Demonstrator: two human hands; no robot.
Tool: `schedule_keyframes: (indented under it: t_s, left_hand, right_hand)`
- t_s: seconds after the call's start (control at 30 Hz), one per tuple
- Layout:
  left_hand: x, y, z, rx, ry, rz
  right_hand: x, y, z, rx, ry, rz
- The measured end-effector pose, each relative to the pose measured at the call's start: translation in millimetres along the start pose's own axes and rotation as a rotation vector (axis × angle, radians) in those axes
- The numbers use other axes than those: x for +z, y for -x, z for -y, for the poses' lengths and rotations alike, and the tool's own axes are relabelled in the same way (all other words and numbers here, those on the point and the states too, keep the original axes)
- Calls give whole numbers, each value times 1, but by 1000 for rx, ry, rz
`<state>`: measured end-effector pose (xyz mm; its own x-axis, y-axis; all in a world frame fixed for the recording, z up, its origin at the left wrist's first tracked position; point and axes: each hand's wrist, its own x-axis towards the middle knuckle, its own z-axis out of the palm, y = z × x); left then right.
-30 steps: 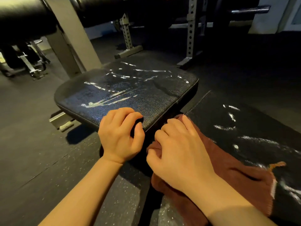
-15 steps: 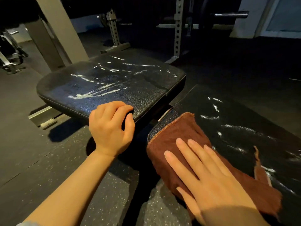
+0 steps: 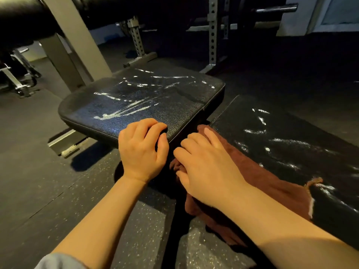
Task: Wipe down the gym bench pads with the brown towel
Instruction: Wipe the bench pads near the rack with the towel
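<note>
Two black bench pads carry white streaks: the seat pad (image 3: 139, 98) ahead and the long back pad (image 3: 281, 136) to the right, with a gap between them. The brown towel (image 3: 272, 183) lies over the back pad's near-left edge and hangs down its side. My right hand (image 3: 206, 171) sits on the towel at the pad's end by the gap, fingers curled over the cloth. My left hand (image 3: 141, 152) grips the seat pad's near right corner, fingers on top and thumb at the edge.
A grey steel post (image 3: 77, 45) and a black roller pad (image 3: 19, 18) stand at the left behind the seat. Perforated rack uprights (image 3: 212, 32) and a bar end (image 3: 275, 8) are further back. Speckled rubber floor (image 3: 38, 171) lies all around.
Half a second ago my right hand lay flat, further back on the towel; it has slid forward to the pad's end and its fingers have curled. My left hand kept its hold.
</note>
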<state>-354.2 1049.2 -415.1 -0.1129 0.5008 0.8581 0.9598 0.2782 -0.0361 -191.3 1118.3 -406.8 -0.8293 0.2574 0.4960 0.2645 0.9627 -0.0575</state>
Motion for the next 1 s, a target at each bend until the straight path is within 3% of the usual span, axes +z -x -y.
schedule_keyframes:
  t_s: [0.23,0.33,0.6,0.83,1.0]
  left_hand:
    - [4,10,0,5,49,-75]
    - [6,12,-3,-38,67,-111]
    - [15,25,2,95,88,-136]
    - [31,32,10,114,70,-259]
    - [25,35,7,92,80,-197]
  right_hand:
    - [-20,108,-31,-65,173,139]
    - [-21,127,-40,-156,224,59]
    - [-9,72,-18,-71,135,65]
    - [-4,12,-11,-96,13,67]
    - [-8,20,-11,-28,-40,107]
